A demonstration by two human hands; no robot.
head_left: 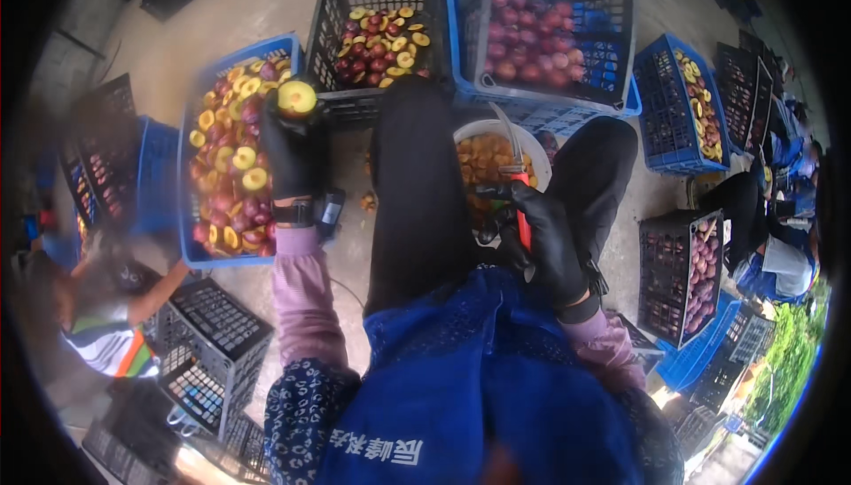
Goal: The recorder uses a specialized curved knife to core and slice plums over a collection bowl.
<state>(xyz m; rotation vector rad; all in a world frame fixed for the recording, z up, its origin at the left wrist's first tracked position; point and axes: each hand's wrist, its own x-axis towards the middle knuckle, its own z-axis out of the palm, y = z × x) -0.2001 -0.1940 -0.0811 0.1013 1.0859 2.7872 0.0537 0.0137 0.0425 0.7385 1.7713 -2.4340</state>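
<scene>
Your left hand (300, 155), in a black glove, has its grip closed around a plum half (297, 97), cut face up, by the right edge of the blue crate (189, 219). Your right hand (551, 250) has its grip wrapped around a red-handled tool (524, 222), its thin curved metal end pointing away from you above the white bucket (542, 150). To work well, hold the half lightly by its skin side, since ripe flesh would likely bruise or slip in a wet glove. Angle the tool's tip clear of your left fingers and both knees, and bring fruit and tool together over a container, so drips stay off the floor.

The blue crate beside your left arm is heaped with plum halves and some darker fruit. Ahead, a black crate (432, 19) mixes halves with dark plums. Right of it, another black crate (612, 64) carries reddish whole plums. The bucket between your legs holds orange-brown pieces (486, 159); whether they are stones or flesh, you cannot tell from here.
</scene>
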